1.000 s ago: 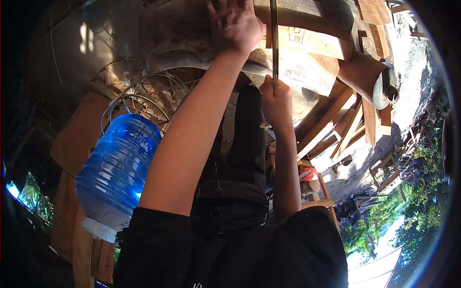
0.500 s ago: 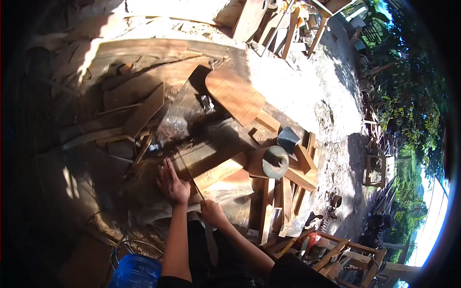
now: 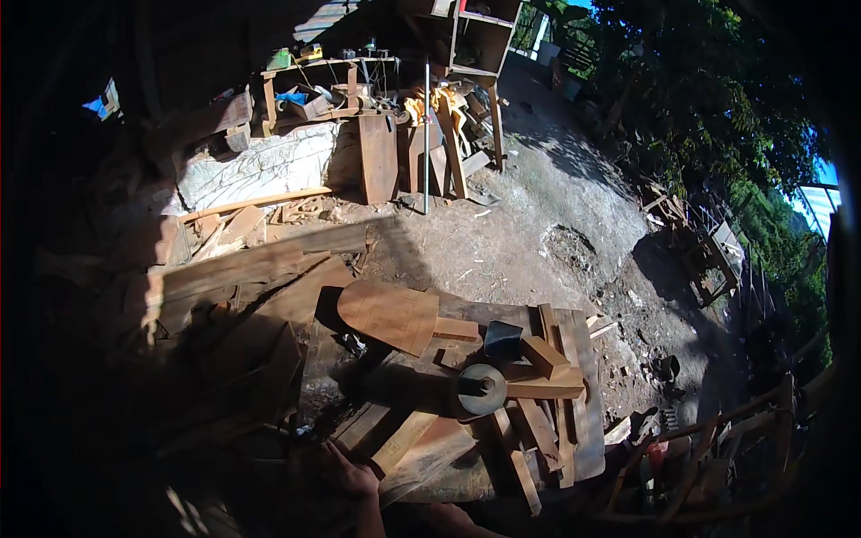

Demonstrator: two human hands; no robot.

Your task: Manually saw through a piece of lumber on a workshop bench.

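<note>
My left hand point(image 3: 352, 475) lies in deep shadow low in the picture, beside the near end of a pale, squared wooden block point(image 3: 403, 443). Its fingers appear stretched out to the left, though their tips fade into the dark. Of my right hand point(image 3: 450, 517) only a dim part shows at the lower edge; its fingers and anything in them are hidden. The block lies against a darker beam point(image 3: 363, 429) on the workbench. Just past the block's far end, a cylinder with a round grey-green end point(image 3: 482, 390) rests among the wood.
On the bench lie a rounded board point(image 3: 390, 316), a dark curved piece point(image 3: 503, 341) and several wooden offcuts point(image 3: 547, 386). Scrap boards lean at the left. Beyond are sunlit dirt ground point(image 3: 529, 233), a cabinet on legs point(image 3: 484, 40) and a slatted wooden frame point(image 3: 700, 457) at lower right.
The view has tipped up, so the bench and my hands sit lower and darker. The thin strip my right hand gripped before can no longer be made out.
</note>
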